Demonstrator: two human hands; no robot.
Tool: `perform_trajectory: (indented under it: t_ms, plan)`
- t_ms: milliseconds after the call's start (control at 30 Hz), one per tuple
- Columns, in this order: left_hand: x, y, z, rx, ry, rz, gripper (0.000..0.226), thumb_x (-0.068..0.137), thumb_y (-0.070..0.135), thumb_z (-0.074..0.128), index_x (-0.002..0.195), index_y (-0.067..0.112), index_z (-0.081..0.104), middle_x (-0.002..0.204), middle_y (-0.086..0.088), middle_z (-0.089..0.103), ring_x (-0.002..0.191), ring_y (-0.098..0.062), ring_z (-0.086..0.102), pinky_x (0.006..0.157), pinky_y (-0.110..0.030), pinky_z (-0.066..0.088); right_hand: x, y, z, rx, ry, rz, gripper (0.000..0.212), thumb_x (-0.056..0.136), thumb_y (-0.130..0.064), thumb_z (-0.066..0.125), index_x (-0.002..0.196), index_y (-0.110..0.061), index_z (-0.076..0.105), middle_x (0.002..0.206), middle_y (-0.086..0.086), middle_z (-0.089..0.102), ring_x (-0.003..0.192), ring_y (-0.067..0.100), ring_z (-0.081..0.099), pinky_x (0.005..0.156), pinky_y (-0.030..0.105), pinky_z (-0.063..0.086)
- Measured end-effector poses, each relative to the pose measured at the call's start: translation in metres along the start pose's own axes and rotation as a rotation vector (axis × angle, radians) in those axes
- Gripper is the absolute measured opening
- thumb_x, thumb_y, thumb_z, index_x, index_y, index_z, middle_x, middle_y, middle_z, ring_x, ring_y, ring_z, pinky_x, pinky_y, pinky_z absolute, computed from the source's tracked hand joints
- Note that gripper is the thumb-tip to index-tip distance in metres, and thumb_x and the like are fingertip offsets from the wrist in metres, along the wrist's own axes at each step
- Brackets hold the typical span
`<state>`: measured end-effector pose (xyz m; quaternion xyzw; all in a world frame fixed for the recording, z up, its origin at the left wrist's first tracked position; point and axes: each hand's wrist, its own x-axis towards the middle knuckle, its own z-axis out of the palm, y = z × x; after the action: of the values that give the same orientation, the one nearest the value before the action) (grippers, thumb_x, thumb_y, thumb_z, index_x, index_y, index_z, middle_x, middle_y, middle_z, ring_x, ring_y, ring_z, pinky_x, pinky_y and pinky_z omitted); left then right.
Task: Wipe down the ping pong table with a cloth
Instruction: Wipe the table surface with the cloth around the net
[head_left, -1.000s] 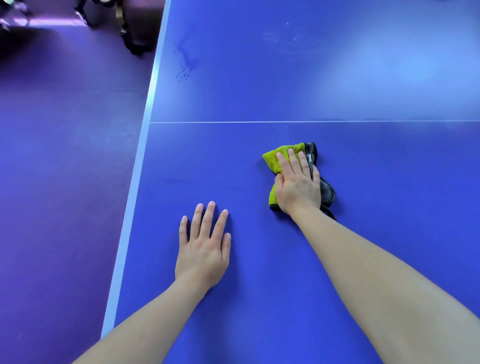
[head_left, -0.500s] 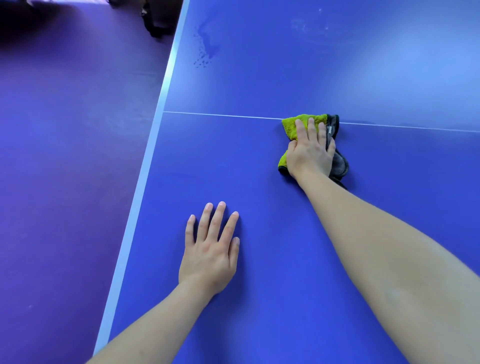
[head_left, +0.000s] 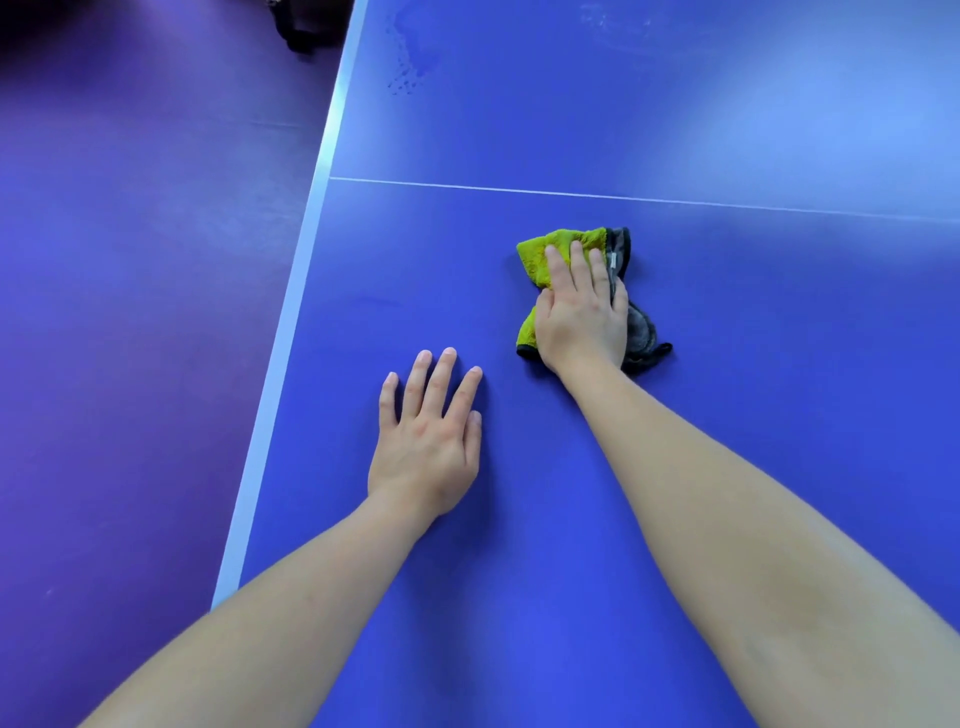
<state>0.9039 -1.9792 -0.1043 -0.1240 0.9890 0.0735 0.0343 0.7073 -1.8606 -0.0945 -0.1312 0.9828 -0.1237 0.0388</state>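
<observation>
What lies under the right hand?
Under the right hand lies a crumpled yellow-green and grey cloth, flat on the ping pong table. The hand covers the cloth's middle, so that part cannot be seen.

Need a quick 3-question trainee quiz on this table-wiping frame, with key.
1. True or false: the left hand lies flat on the ping pong table, holding nothing.
2. Which hand presses the yellow-green and grey cloth? A) left B) right C) both
3. Fill in: seen from the person, the cloth lies on the ___ (near/far) side of the thin white line.
Key: 1 true; 2 B, the right hand; 3 near.
</observation>
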Motion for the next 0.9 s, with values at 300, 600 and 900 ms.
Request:
perform_trajectory:
  t_ms: [300,600,900]
  plan:
    - [-0.003,0.002,-0.014,-0.132,-0.094,0.003,0.058,0.103,0.049,0.027,0.157,0.029,0.027,0.168,0.002,0.009,0.155,-0.020,-0.004,0.124,-0.050,-0.005,-0.170,0.013,0.010,-0.040,0.044,-0.018,0.057,0.100,-0.036,0.029,0.157,-0.033,0.026,0.166,-0.006,0.021,0.153,0.015,0.014,0.122,0.046,0.017]
    - [-0.079,-0.028,-0.039,-0.213,-0.154,0.076,0.050,0.107,0.039,0.026,0.155,0.025,0.030,0.168,0.000,0.012,0.155,-0.017,0.002,0.125,-0.047,0.000,-0.309,0.016,0.016,-0.067,0.046,-0.034,0.057,0.099,-0.035,0.031,0.156,-0.032,0.029,0.165,-0.005,0.023,0.153,0.016,0.015,0.122,0.046,0.020]
    - [-0.233,-0.027,-0.035,-0.156,-0.127,-0.056,0.049,0.108,0.037,0.023,0.154,0.024,0.032,0.164,0.004,0.024,0.155,-0.015,0.005,0.125,-0.047,-0.002,-0.470,0.029,0.019,-0.056,0.033,-0.084,0.056,0.099,-0.036,0.031,0.155,-0.032,0.033,0.164,-0.004,0.027,0.153,0.018,0.019,0.120,0.049,0.024]
